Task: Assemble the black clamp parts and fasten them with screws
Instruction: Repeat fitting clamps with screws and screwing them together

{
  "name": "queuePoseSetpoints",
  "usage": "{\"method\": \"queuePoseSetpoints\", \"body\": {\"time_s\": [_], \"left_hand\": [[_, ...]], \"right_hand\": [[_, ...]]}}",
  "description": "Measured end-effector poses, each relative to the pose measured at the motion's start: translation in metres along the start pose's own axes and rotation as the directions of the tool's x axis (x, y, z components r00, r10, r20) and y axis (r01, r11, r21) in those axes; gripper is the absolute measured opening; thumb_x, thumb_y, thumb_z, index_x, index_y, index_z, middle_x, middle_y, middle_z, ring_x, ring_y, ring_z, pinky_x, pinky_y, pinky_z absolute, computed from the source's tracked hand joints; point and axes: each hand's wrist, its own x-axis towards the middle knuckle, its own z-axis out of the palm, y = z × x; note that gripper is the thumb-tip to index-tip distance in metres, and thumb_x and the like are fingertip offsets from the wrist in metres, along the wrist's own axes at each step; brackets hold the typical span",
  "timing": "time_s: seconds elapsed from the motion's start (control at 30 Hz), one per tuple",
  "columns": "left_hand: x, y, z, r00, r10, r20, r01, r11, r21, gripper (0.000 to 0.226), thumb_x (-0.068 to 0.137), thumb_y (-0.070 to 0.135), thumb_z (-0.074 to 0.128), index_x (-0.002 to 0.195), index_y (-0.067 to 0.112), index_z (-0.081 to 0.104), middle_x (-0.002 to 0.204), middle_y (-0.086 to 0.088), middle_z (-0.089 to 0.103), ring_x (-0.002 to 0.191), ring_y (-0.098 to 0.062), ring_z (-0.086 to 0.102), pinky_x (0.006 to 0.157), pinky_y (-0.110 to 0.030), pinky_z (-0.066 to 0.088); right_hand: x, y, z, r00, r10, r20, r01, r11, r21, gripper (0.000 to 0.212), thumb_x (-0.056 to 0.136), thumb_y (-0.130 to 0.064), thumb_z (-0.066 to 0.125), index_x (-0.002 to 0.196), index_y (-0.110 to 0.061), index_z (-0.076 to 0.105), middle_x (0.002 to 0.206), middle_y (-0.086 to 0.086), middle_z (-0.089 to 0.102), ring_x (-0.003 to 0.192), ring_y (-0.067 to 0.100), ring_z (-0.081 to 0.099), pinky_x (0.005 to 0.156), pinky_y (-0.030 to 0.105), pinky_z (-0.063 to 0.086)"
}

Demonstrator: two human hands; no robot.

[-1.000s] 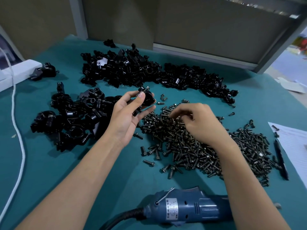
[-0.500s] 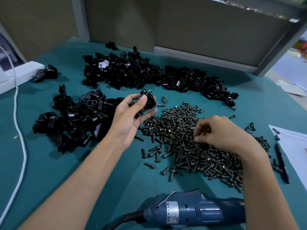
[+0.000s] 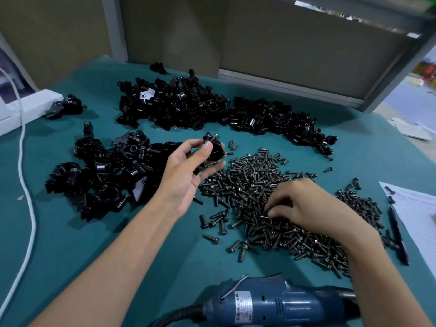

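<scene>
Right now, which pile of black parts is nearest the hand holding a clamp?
The left pile of bigger clamp bodies, right beside the left hand holding the clamp. The long heap of smaller parts lies farther back.

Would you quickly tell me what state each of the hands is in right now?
Left hand: holds a black clamp part between thumb and fingers.
Right hand: fingers curled into the screw pile; whether it pinches a screw cannot be told.
</scene>
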Motion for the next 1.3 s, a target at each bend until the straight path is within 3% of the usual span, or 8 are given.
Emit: {"method": "queuePoseSetpoints", "body": {"time_s": [0.1,0.23,0.6,0.83,0.97,1.07,1.17,1.3], "left_hand": [[-0.002,-0.004,0.003,0.999,-0.02,0.026,0.02,1.0,0.019,0.02,0.082,0.018,0.065,0.096,0.005,0.059,0.11,-0.02,0.071,0.104,-0.032,0.068,0.082,-0.034,0.059],[-0.007,-0.006,0.008,0.995,-0.055,0.08,0.052,0.998,0.033,0.026,0.083,0.019,0.064,0.102,0.002,0.058,0.113,-0.021,0.07,0.106,-0.031,0.067,0.084,-0.034,0.058],[-0.011,-0.002,0.009,0.988,-0.089,0.129,0.088,0.996,0.014,0.03,0.083,0.017,0.062,0.106,-0.001,0.056,0.106,-0.017,0.071,0.101,-0.026,0.068,0.086,-0.034,0.058],[-0.012,-0.002,0.011,0.979,-0.15,0.137,0.152,0.988,-0.009,0.029,0.083,0.015,0.062,0.106,-0.001,0.057,0.106,-0.018,0.069,0.1,-0.025,0.068,0.09,-0.037,0.057],[-0.014,0.0,0.012,0.968,-0.199,0.15,0.211,0.975,-0.065,0.042,0.085,0.016,0.062,0.119,-0.008,0.055,0.119,-0.024,0.066,0.108,-0.03,0.067,0.084,-0.031,0.058],[-0.013,-0.001,0.012,0.963,-0.25,0.105,0.264,0.953,-0.149,0.05,0.084,0.014,0.062,0.125,-0.012,0.05,0.115,-0.025,0.068,0.106,-0.033,0.069,0.082,-0.033,0.059],[-0.011,-0.001,0.008,0.953,-0.297,0.059,0.302,0.926,-0.225,0.048,0.081,0.014,0.063,0.122,-0.01,0.053,0.104,-0.024,0.072,0.097,-0.033,0.071,0.077,-0.036,0.06],[-0.011,0.002,0.009,0.94,-0.333,0.069,0.34,0.909,-0.24,0.044,0.082,0.012,0.063,0.119,-0.009,0.055,0.104,-0.025,0.072,0.099,-0.035,0.071,0.076,-0.036,0.06]], "right_hand": [[0.005,-0.003,-0.003,0.967,-0.028,-0.252,0.071,0.984,0.163,0.011,0.091,-0.019,0.068,0.091,-0.027,0.075,0.079,-0.021,0.069,0.062,0.001,0.062,0.061,0.015,0.05],[0.019,-0.021,-0.004,0.81,-0.02,-0.586,0.208,0.944,0.255,0.013,0.091,-0.011,0.067,0.096,-0.019,0.075,0.085,-0.02,0.066,0.081,-0.006,0.06,0.076,0.007,0.045],[0.036,-0.036,0.004,0.798,-0.115,-0.591,0.3,0.927,0.225,0.012,0.087,-0.008,0.071,0.094,-0.016,0.077,0.077,-0.023,0.063,0.075,-0.016,0.057,0.072,0.002,0.039],[0.033,-0.04,0.003,0.836,0.01,-0.549,0.252,0.881,0.401,0.02,0.079,-0.013,0.08,0.077,-0.027,0.067,0.068,-0.018,0.068,0.069,-0.002,0.065,0.066,0.011,0.049],[0.013,-0.042,-0.009,0.885,0.039,-0.464,0.161,0.909,0.384,0.027,0.083,-0.035,0.073,0.109,-0.028,0.07,0.081,-0.019,0.07,0.075,-0.004,0.064,0.071,0.014,0.05],[-0.031,-0.038,-0.006,0.96,-0.043,-0.275,0.113,0.964,0.242,0.06,0.077,-0.07,0.044,0.13,-0.043,0.053,0.089,-0.026,0.065,0.071,-0.019,0.056,0.063,0.005,0.046],[-0.074,-0.037,0.021,0.98,-0.164,0.114,0.166,0.986,-0.014,0.079,0.067,-0.094,0.009,0.137,-0.064,0.029,0.126,-0.037,0.041,0.11,-0.015,0.046,0.102,0.014,0.042],[-0.098,-0.034,0.063,0.957,-0.258,0.13,0.283,0.928,-0.241,0.057,0.087,-0.069,0.006,0.143,-0.063,0.016,0.115,-0.011,0.048,0.101,0.004,0.053,0.09,0.015,0.046]]}}
